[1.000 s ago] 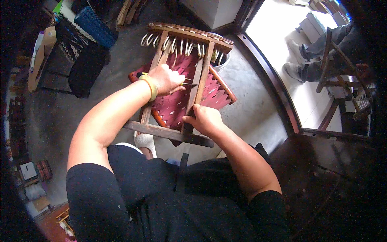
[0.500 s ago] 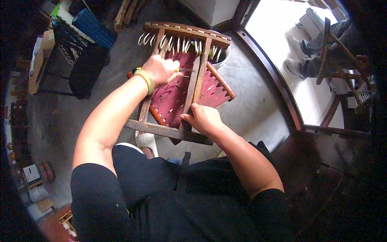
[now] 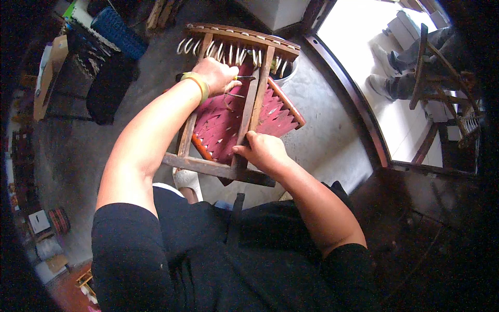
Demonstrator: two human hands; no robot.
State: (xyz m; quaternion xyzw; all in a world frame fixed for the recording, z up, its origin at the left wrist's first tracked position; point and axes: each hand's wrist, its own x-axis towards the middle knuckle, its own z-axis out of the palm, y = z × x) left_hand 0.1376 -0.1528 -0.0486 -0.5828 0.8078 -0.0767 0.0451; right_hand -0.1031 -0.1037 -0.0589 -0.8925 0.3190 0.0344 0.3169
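Note:
A wooden frame (image 3: 210, 167) with crossbars and a row of pale cord loops (image 3: 218, 51) along its far rail lies before me. Through it shows a dark red, slit panel (image 3: 223, 122) with orange-brown edge rails. My left hand (image 3: 214, 75) is closed over the frame's far left part, around a slim tool that looks like a screwdriver (image 3: 245, 78); most of it is hidden by the hand. With thumb and fingers, my right hand (image 3: 262, 150) grips the middle wooden bar (image 3: 250, 106) near its close end.
A pale bucket (image 3: 288, 73) stands behind the frame on the grey floor (image 3: 332, 125). To the right, a dark door frame (image 3: 353, 104) borders a bright area with another person's legs (image 3: 403, 60) and a wooden chair (image 3: 436, 78). Blue rolled material (image 3: 117, 31) lies far left.
My left hand has moved a little away from me and to the right, and the tool now points across toward the middle bar. My right hand keeps its hold on the bar.

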